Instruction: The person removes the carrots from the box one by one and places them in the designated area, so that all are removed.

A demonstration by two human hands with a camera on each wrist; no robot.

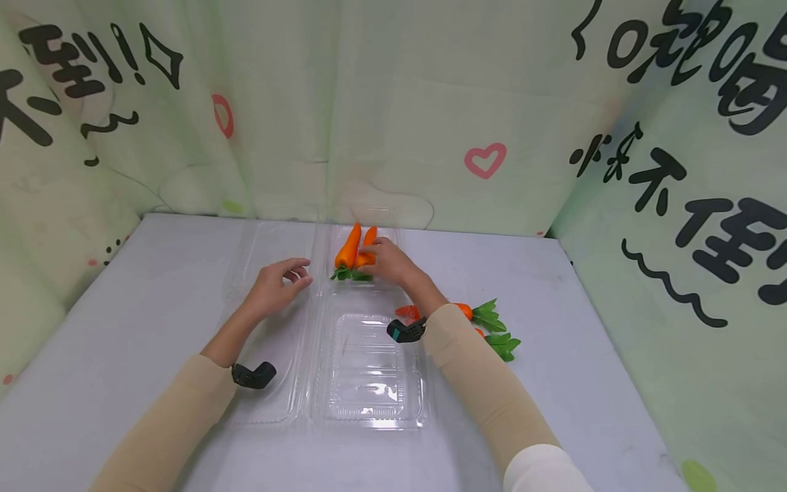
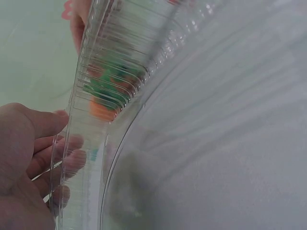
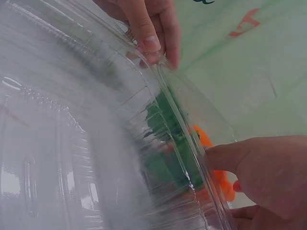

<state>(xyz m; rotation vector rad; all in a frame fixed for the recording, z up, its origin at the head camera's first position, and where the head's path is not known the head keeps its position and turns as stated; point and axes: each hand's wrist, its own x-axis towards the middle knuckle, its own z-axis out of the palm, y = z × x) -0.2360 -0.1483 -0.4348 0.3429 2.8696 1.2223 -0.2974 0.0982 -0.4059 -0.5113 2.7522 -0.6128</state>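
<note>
Toward the back, my right hand (image 1: 389, 263) has its fingers curled over an orange carrot (image 1: 365, 259). Another carrot (image 1: 347, 249) lies just left of it, green leaves toward me, in the far part of the clear plastic packaging. In the right wrist view the right hand (image 3: 273, 175) is close behind a plastic rim, beside orange flesh and green leaves (image 3: 165, 115). My left hand (image 1: 277, 287) hovers left of the carrots with loosely bent fingers; in the left wrist view its fingers (image 2: 72, 160) show through clear plastic. A clear plastic box (image 1: 369, 418) stands open in front.
More carrots with green leaves (image 1: 488, 316) lie to the right, partly hidden under the right forearm. The box's clear lid (image 1: 270, 413) spreads out to the left. A printed curtain (image 1: 393, 102) closes off the back of the white table (image 1: 553, 383).
</note>
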